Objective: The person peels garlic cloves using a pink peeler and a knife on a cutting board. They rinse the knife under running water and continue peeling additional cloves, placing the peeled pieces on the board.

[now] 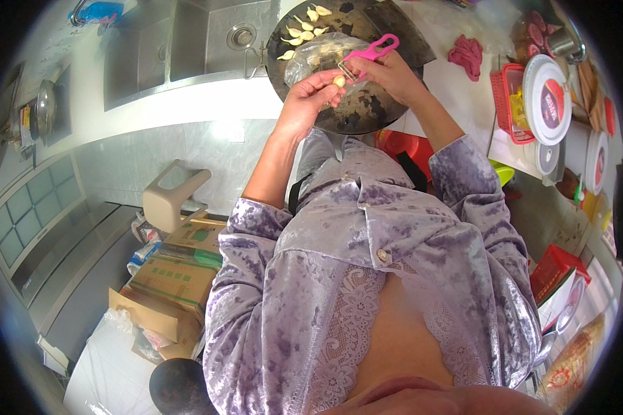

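My left hand (314, 96) pinches a pale clove (339, 81), apparently garlic, between thumb and fingers. In my right hand (389, 72) is a pink-handled peeler (373, 51). Its metal head points at the clove and is very close to it; whether they touch I cannot tell. Beneath both hands lies a crumpled clear plastic bag (303, 65), its contents partly hidden. Several pale cloves (306, 36) with pointed tips are spread over the far left of a round, dark-patched board (353, 116).
A steel double sink (207, 41) adjoins the board's left side. To the right are a pink cloth (465, 57), a red basket (508, 104) and a white-lidded tub (547, 98). A beige stool (168, 202) and cardboard boxes (171, 280) are at lower left.
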Available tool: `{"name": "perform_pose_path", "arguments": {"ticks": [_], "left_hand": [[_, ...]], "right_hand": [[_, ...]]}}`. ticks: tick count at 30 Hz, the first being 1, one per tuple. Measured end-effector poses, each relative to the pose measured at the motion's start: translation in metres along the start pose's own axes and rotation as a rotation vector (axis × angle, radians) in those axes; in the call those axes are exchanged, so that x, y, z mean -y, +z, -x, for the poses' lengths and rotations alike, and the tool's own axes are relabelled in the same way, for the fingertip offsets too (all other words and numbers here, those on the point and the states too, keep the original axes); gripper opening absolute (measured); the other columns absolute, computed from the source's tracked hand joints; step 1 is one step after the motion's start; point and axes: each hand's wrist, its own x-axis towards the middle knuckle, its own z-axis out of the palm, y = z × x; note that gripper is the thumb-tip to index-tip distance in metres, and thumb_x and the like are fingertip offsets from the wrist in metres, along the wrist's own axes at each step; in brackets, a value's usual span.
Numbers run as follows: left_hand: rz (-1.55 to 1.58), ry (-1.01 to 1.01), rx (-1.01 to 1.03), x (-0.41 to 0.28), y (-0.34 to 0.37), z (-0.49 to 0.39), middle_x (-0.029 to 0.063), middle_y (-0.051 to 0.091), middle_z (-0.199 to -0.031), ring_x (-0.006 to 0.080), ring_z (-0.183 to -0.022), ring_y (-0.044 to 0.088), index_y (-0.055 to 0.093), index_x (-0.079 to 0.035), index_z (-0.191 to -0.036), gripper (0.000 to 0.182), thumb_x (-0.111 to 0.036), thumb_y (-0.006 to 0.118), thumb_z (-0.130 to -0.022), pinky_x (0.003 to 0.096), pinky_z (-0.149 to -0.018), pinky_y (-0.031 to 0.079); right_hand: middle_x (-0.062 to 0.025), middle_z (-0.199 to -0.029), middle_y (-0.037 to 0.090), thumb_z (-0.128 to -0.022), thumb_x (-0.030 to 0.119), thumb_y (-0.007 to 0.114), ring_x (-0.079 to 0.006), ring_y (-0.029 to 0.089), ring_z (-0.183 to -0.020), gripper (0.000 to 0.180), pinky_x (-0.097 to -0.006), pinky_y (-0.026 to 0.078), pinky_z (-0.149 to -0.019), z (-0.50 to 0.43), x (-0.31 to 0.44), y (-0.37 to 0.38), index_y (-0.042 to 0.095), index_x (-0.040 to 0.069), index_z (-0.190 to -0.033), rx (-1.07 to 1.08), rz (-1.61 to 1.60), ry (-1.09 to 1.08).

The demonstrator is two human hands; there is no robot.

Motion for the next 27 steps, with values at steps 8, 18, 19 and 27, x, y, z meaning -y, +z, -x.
{"name": "perform_pose_path", "arguments": {"ticks": [8, 18, 19, 27], "left_hand": [[0.221, -0.008, 0.037, 0.0051, -0.0041, -0.0021, 0.0099, 0.064, -0.1, 0.0121, -0.078, 0.057, 0.054, 0.002, -0.12, 0.028, -0.006, 0.051, -0.094, 0.0229, -0.071, 0.046], [0.063, 0.02, 0.041, 0.0023, 0.0003, -0.0029, 0.0108, 0.063, -0.096, 0.0113, -0.074, 0.052, 0.054, 0.001, -0.116, 0.025, -0.012, 0.051, -0.095, 0.0228, -0.07, 0.044], [0.0, 0.015, 0.016, 0.0019, 0.0007, -0.0027, 0.0101, 0.063, -0.096, 0.0106, -0.074, 0.051, 0.054, 0.0, -0.115, 0.024, -0.013, 0.05, -0.095, 0.0224, -0.07, 0.043], [-0.089, 0.021, 0.018, 0.0006, 0.0028, -0.0018, 0.0066, 0.062, -0.093, 0.0081, -0.072, 0.049, 0.055, 0.0, -0.112, 0.022, -0.014, 0.048, -0.096, 0.0212, -0.068, 0.041]], "right_hand": [[-0.0015, -0.091, 0.066, -0.088, 0.024, 0.063, -0.0108, 0.061, -0.084, 0.025, -0.0274, 0.049, -0.075, -0.0006, 0.0002, 0.0033, 0.066, 0.004, -0.101, 0.004, -0.005, -0.057], [-0.0013, -0.094, 0.065, -0.09, 0.02, 0.06, -0.0098, 0.058, -0.086, 0.023, -0.0272, 0.046, -0.077, 0.0009, 0.0057, 0.0042, 0.065, 0.004, -0.106, 0.02, 0.029, -0.034], [-0.0011, -0.093, 0.065, -0.09, 0.021, 0.06, -0.0096, 0.058, -0.086, 0.023, -0.0272, 0.046, -0.076, 0.001, 0.0059, 0.0049, 0.065, 0.004, -0.106, 0.032, 0.048, -0.043], [0.0005, -0.088, 0.064, -0.09, 0.023, 0.061, -0.009, 0.057, -0.082, 0.023, -0.0257, 0.046, -0.074, -0.0013, 0.0044, 0.0037, 0.067, 0.003, -0.102, 0.009, 0.235, -0.057]]}}
